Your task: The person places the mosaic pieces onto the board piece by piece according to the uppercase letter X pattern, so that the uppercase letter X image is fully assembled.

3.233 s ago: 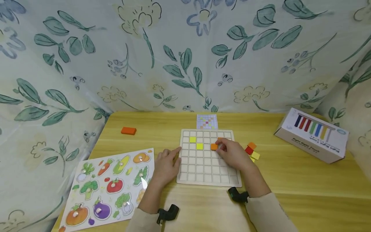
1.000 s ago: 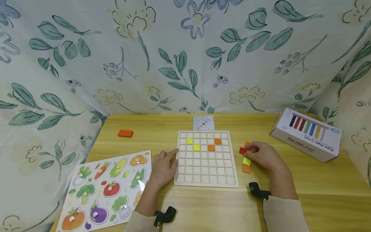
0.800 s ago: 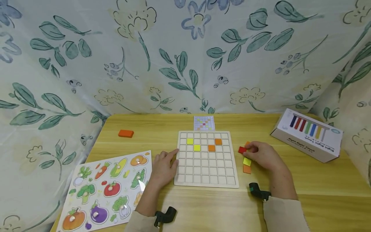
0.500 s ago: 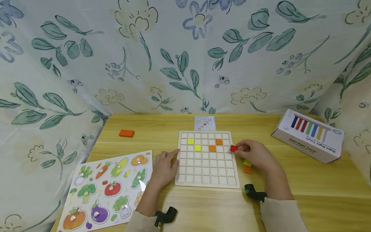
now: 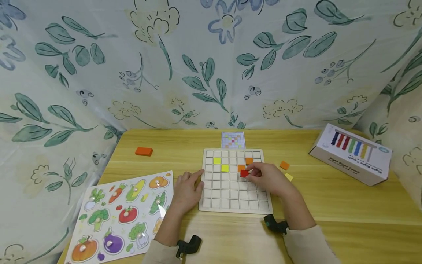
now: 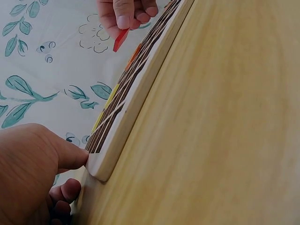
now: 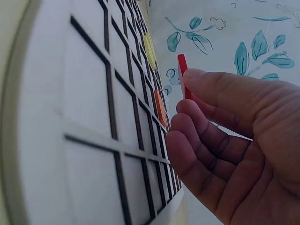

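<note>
The right wrist view is showing the right hand [image 7: 225, 140] pinching the red tile [image 7: 183, 75] clear above the grid board [image 7: 70, 117]; the head view is hiding that gap. The left hand [image 5: 186, 189] is resting flat against the board's left edge.

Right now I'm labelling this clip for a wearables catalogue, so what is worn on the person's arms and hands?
Both hands, the left hand and the right hand, are bare. Each arm wears a long beige sleeve. A small black camera mount sits at the left wrist; another black mount at the right.
</note>
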The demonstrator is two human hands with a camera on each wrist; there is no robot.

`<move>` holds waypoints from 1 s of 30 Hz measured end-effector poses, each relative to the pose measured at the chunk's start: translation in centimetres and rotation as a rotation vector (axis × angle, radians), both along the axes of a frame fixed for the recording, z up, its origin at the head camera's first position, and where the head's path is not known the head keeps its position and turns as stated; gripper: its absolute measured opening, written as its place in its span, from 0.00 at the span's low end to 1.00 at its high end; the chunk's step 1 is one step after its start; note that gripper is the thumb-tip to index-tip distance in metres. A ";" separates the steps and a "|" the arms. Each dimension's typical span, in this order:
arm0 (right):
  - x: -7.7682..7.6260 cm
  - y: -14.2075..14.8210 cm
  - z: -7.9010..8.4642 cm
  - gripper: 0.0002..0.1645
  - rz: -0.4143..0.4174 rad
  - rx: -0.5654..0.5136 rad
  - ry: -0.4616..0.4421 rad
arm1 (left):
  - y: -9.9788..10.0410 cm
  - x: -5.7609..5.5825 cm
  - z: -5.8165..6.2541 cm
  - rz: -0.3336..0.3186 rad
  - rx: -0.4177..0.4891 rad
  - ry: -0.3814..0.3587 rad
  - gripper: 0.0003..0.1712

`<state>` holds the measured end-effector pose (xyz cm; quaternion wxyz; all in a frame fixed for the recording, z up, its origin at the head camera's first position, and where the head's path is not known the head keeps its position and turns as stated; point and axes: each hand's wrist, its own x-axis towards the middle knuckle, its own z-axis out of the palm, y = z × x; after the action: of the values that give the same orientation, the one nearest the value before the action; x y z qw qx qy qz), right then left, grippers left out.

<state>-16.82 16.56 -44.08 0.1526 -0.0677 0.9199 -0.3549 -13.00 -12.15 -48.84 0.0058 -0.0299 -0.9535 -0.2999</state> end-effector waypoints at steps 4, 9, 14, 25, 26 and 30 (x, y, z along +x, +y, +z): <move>0.2 -1.1 -0.4 0.13 0.053 0.005 0.051 | 0.0 0.0 0.1 0.003 0.005 -0.004 0.25; 0.3 -2.2 -1.0 0.12 0.079 0.013 0.078 | 0.0 0.0 0.2 0.001 0.004 0.000 0.25; 0.4 -3.0 -1.5 0.12 0.058 0.043 0.088 | 0.1 0.1 0.2 0.002 0.005 0.002 0.25; 0.5 -3.8 -1.8 0.15 0.026 0.114 0.143 | 0.0 -0.1 0.1 0.000 0.004 0.007 0.25; 0.5 -3.9 -1.8 0.15 0.025 0.120 0.144 | 0.0 0.0 0.1 0.000 0.003 0.007 0.25; 0.5 -4.0 -1.8 0.15 0.028 0.128 0.144 | 0.0 0.0 0.0 0.000 -0.001 0.010 0.25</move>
<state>-16.32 12.58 -45.93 0.0953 -0.0961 0.9481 -0.2876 -13.03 -12.17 -48.88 0.0104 -0.0313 -0.9536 -0.2993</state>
